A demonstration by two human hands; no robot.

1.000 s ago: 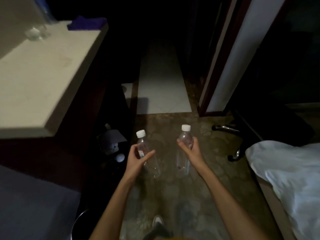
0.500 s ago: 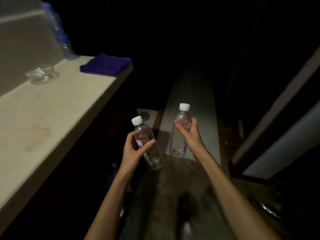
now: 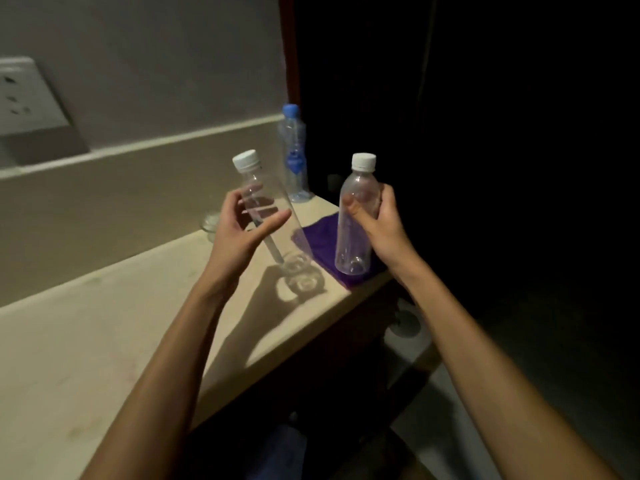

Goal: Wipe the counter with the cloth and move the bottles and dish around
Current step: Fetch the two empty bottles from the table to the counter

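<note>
My left hand grips a clear empty bottle with a white cap, tilted, its base just above the beige counter. My right hand grips a second clear white-capped bottle, upright, over the purple cloth that lies at the counter's far right corner. A blue-capped bottle stands at the back of that corner. A small glass dish sits by the wall, partly hidden behind my left hand.
A raised ledge runs along the wall behind the counter, with a wall socket above it at left. The counter's front edge drops to a dark cabinet and pale floor. The right side is dark.
The view has swung left onto the counter. Both hands have carried their bottles up from over the floor to over the counter's right end, above the cloth.
</note>
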